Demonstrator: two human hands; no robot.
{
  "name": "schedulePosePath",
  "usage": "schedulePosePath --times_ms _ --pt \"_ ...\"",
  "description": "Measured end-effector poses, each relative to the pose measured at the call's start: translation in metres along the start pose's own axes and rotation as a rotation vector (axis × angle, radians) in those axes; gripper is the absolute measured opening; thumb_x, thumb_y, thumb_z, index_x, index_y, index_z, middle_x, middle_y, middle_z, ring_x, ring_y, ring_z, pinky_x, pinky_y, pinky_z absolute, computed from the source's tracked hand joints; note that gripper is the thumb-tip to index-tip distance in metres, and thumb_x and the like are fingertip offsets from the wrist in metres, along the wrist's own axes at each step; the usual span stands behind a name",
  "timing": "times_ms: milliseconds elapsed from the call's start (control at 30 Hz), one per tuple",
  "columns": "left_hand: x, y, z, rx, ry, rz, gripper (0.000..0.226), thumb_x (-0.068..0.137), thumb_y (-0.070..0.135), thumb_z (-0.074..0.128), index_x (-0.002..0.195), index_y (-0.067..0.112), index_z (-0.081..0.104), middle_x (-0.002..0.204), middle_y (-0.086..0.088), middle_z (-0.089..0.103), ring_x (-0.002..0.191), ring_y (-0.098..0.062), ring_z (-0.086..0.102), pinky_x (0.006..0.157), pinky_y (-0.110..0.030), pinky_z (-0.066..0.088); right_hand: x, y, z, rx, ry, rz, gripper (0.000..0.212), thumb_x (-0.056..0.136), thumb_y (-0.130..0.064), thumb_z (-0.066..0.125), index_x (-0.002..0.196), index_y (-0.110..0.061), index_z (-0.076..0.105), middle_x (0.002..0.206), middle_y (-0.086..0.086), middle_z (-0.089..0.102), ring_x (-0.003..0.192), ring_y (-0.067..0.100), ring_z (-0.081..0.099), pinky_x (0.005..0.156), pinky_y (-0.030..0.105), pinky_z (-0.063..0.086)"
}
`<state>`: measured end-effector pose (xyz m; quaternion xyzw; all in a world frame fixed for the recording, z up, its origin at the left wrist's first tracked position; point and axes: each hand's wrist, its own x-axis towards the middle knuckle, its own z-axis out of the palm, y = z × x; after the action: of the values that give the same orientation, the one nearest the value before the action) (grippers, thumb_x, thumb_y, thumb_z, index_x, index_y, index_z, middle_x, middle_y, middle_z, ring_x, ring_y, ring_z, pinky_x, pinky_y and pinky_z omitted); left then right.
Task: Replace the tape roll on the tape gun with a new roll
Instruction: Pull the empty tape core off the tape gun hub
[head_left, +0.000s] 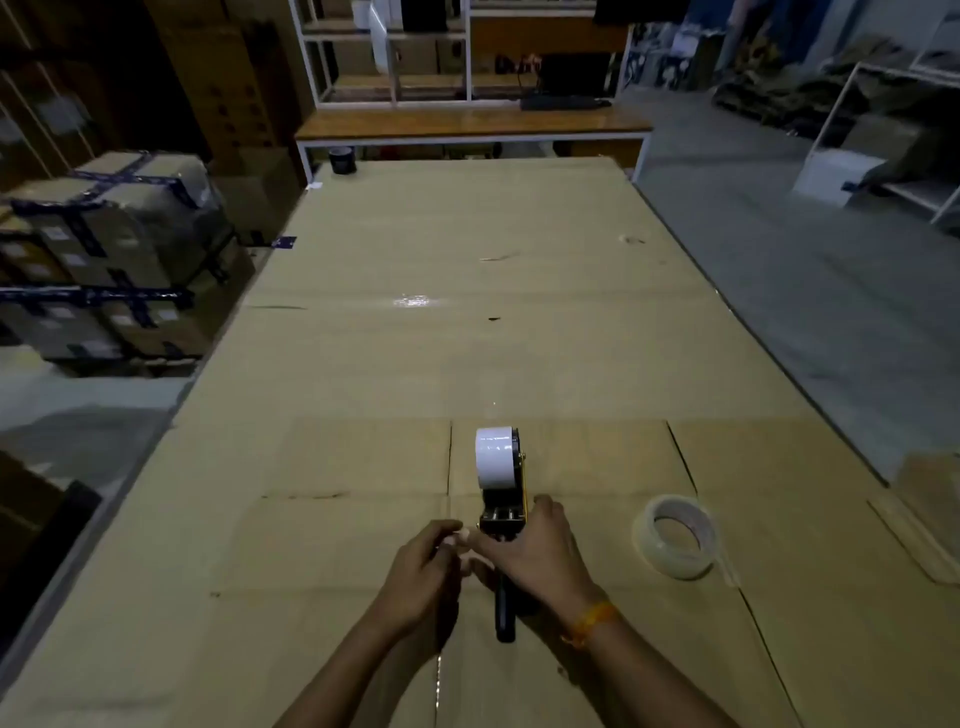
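The black-and-yellow tape gun (503, 519) stands near on the cardboard-covered counter (467, 338), a full white tape roll (493, 457) mounted. The right hand (535, 545) clamps its frame steady; the left hand (423, 569) pinches together, probably threading tape. A near-spent clear tape roll (678, 535) lies discarded right.

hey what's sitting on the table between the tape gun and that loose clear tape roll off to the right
Nothing. In the head view, only bare cardboard-covered table separates the tape gun from the clear tape roll.
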<state>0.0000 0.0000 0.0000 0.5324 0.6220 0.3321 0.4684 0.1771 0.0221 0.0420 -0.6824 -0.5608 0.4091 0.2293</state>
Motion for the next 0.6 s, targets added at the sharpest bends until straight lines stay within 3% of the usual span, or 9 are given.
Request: schedulePosePath --times_ms 67,133,200,300,400,467,533,600 --pt "0.0 -0.003 0.002 0.003 0.006 -0.001 0.027 0.11 0.003 0.046 0.117 0.012 0.071 0.094 -0.008 0.08 0.078 -0.012 0.078 0.072 -0.03 0.06 0.002 -0.007 0.003 -0.097 0.044 0.036 0.078 0.075 -0.062 0.089 0.126 -0.015 0.053 0.106 -0.007 0.043 0.083 0.008 0.051 0.05 0.01 0.034" --pt "-0.002 -0.001 0.005 -0.009 0.011 -0.064 0.027 0.111 0.003 0.043 0.12 0.007 0.068 0.098 -0.015 0.079 0.078 -0.028 0.077 0.071 -0.036 0.06 0.005 -0.004 0.01 -0.154 0.091 0.016 0.063 0.081 -0.051 0.089 0.121 -0.012 0.06 0.097 -0.01 0.05 0.082 0.01 0.062 0.05 0.008 0.033" --pt "-0.002 -0.005 0.007 -0.082 0.024 -0.133 0.025 0.112 0.005 0.043 0.124 0.002 0.065 0.104 -0.019 0.077 0.074 -0.029 0.074 0.072 -0.041 0.061 0.008 -0.001 0.016 -0.171 0.118 -0.017 0.049 0.082 -0.04 0.088 0.114 -0.01 0.066 0.097 -0.003 0.067 0.085 0.014 0.07 0.055 0.01 0.04" --pt "-0.006 -0.004 0.006 -0.106 0.033 -0.15 0.023 0.113 0.012 0.046 0.121 0.004 0.066 0.103 -0.017 0.078 0.076 -0.033 0.075 0.083 -0.048 0.064 0.011 0.004 0.016 -0.13 0.111 -0.032 0.036 0.081 -0.03 0.089 0.105 -0.012 0.069 0.084 -0.009 0.067 0.065 -0.003 0.062 0.049 0.005 0.042" --pt "-0.011 0.002 0.012 -0.253 0.017 -0.216 0.027 0.113 0.016 0.047 0.115 -0.005 0.065 0.1 -0.025 0.074 0.074 -0.033 0.068 0.066 -0.036 0.061 0.016 0.012 0.013 0.026 0.084 -0.046 0.024 0.079 -0.02 0.09 0.095 -0.013 0.073 0.075 -0.012 0.072 0.058 -0.01 0.065 0.05 0.003 0.046" --pt "-0.014 0.007 0.018 -0.385 -0.006 -0.302 0.032 0.113 0.021 0.049 0.11 -0.007 0.064 0.096 -0.023 0.07 0.075 -0.03 0.064 0.061 -0.031 0.053 0.016 0.013 0.01 0.192 0.086 -0.081 0.019 0.081 -0.014 0.09 0.092 -0.017 0.074 0.067 -0.016 0.075 0.062 -0.013 0.069 0.054 0.003 0.046" --pt "-0.014 0.008 0.023 -0.504 -0.035 -0.358 0.038 0.112 0.035 0.051 0.104 0.0 0.065 0.092 -0.018 0.068 0.074 -0.029 0.064 0.062 -0.033 0.051 0.015 0.014 0.011 0.38 0.053 -0.086 0.026 0.083 -0.022 0.092 0.1 -0.029 0.073 0.084 -0.023 0.08 0.079 -0.009 0.074 0.067 0.008 0.053" --pt "-0.014 0.01 0.025 -0.604 -0.052 -0.409 0.049 0.11 0.049 0.049 0.102 0.005 0.069 0.085 -0.012 0.068 0.069 -0.026 0.066 0.06 -0.032 0.054 0.011 0.013 0.016 0.564 -0.016 -0.047 0.027 0.085 -0.034 0.089 0.108 -0.029 0.076 0.104 -0.012 0.084 0.099 0.011 0.079 0.086 0.028 0.063"
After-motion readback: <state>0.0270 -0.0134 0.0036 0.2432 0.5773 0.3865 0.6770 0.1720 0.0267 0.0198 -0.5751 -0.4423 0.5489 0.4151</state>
